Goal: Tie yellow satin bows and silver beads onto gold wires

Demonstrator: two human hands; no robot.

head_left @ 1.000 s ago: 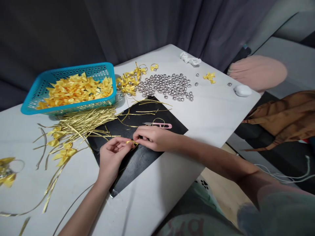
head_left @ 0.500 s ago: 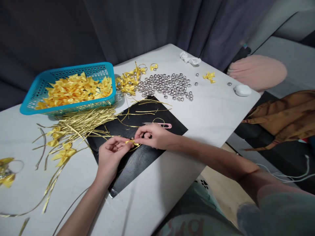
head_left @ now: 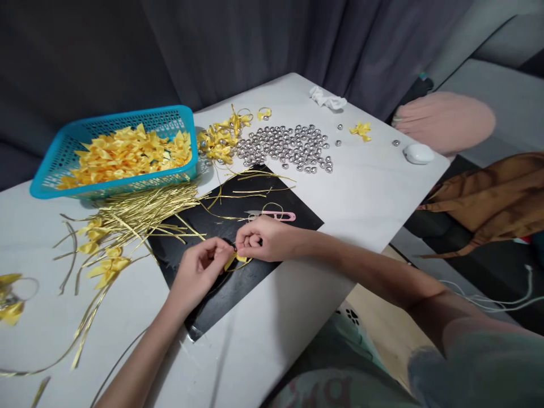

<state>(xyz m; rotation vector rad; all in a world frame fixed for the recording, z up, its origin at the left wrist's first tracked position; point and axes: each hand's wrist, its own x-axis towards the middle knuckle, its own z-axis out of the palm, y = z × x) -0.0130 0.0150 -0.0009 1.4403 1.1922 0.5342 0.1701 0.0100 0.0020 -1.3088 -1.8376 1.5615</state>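
Over a black mat [head_left: 238,294], my left hand [head_left: 204,263] and my right hand [head_left: 267,238] meet, fingertips almost touching. Both pinch a small yellow ribbon bow [head_left: 237,259], one from each side. A thin gold wire tie curves out below the bow. My fingers cover part of the bow, and whatever lies at its centre is hidden. Just beyond my right hand lies a pair of pink-handled thread snips [head_left: 284,216], with a loop of gold tie on it.
A blue basket [head_left: 194,141] of yellow ribbon bows stands at the back left. In front of it is a pile of gold ties [head_left: 148,207]. Silver beads [head_left: 289,144] spread behind the mat, beside finished-looking bows [head_left: 221,139]. A white case [head_left: 419,153] sits by the right edge.
My hands have drawn slightly closer together and shifted a little to the right. The bow has turned and now hangs lower between my fingertips, showing more yellow ribbon.
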